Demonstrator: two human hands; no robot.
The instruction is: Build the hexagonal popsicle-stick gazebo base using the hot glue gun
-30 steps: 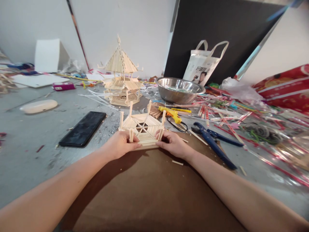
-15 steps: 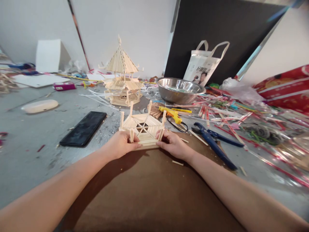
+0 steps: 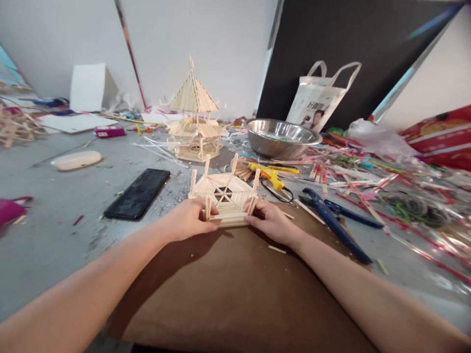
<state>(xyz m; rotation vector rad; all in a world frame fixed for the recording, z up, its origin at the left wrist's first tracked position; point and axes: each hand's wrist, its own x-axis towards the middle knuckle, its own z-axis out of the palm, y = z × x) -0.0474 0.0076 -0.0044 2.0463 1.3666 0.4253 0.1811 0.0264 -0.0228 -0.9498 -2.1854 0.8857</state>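
Looks like a makeshift craft workshop; can't tell what sort of building. Judged by stick frame [image 3: 241,198], pagoda [image 3: 195,128], glue gun [image 3: 270,176], pliers [image 3: 336,226] and loose sticks [image 3: 312,212], strewn about a grey surface [image 3: 44,235]. Also tagged: brown mat [image 3: 228,289] at near side, strips [image 3: 364,191] heaped at right, steel bowl [image 3: 281,147], pale wall [image 3: 221,39] behind. Logged as clutter: phone [image 3: 138,193], bag [image 3: 311,105].

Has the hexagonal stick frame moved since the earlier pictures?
No: against the yellow glue gun, the hexagonal stick frame keeps its place; only the camera view shifted.
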